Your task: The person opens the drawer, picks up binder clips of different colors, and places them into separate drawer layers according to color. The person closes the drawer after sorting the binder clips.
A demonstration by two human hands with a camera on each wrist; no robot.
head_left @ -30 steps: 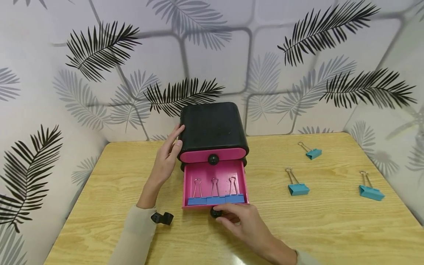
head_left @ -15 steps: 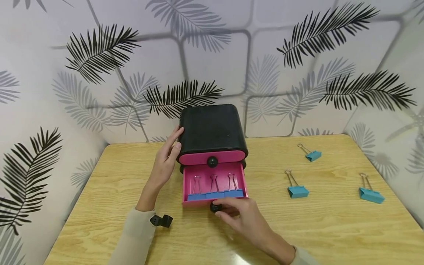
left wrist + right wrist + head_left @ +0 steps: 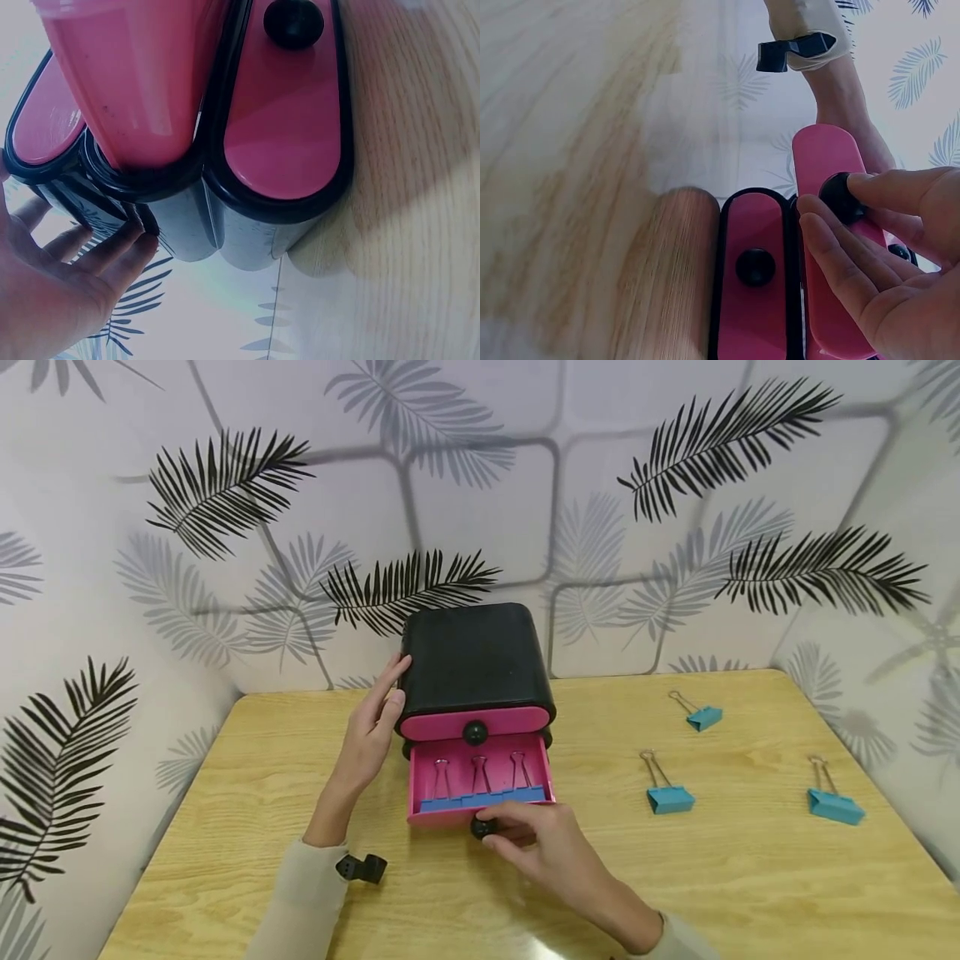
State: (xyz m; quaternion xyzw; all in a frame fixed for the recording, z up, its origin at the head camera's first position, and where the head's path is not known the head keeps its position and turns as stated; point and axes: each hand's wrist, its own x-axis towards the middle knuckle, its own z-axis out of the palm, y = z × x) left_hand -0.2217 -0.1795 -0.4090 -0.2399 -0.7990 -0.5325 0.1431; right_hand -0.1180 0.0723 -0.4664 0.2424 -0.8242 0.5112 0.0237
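A black drawer unit (image 3: 472, 660) with pink drawer fronts stands against the wall, three tiers tall in the left wrist view. Its middle drawer (image 3: 416, 785) is partly out and bears three blue binder clips (image 3: 480, 799) in a row along the front, silver handles leaning back. My right hand (image 3: 551, 856) pinches the round black knob (image 3: 841, 198) of that drawer between thumb and fingers. Against the unit's left side rests my left hand (image 3: 367, 735), its fingers extended along the casing. The top drawer (image 3: 427, 727) and the bottom drawer (image 3: 289, 127) are closed.
On the wooden table (image 3: 720, 877), to the right, lie three teal binder clips: one near the back (image 3: 704, 718), one in the middle (image 3: 671, 799), one farther right (image 3: 836, 807). A leaf-patterned wall (image 3: 480, 527) rises behind the table.
The middle drawer has slid partway inward, with the right hand keeping its pinch on the knob. My left hand stays at the unit's side. The head view has tilted slightly.
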